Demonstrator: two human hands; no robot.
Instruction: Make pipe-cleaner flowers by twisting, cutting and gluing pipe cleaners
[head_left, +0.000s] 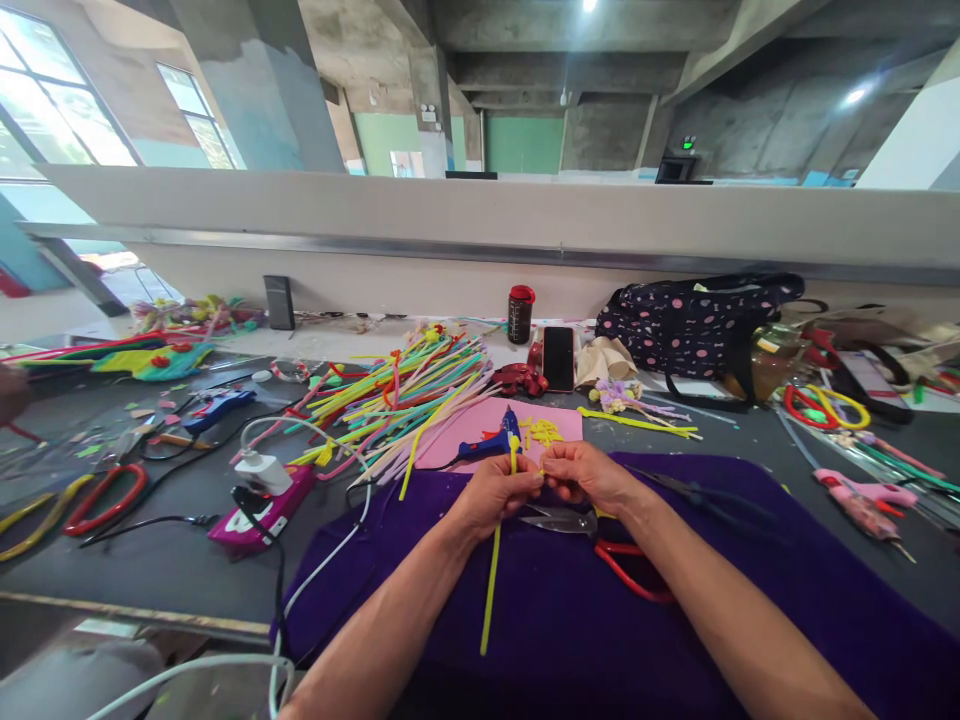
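Note:
My left hand (499, 492) is closed round a yellow pipe cleaner (490, 590), whose long end hangs down over the purple cloth (420, 600). Fingertips of my right hand (581, 472) meet those of the left in a pinch; a bit of yellow shows between them, too small to make out fully. Just behind lies a blue glue gun (480, 446) on a pink sheet (450, 430), beside a small heap of yellow pieces (544, 432). Under my right wrist rest red-handled scissors (626, 570), partly covered by the arm.
A big bundle of coloured pipe cleaners (405, 390) spreads behind my left hand. Left of it sit a purple power strip (262, 510) with cables and another pair of scissors (109, 500). Farther back stand a phone (558, 358), a bottle (520, 315) and a dark patterned bag (675, 325). Pliers (712, 500) lie right.

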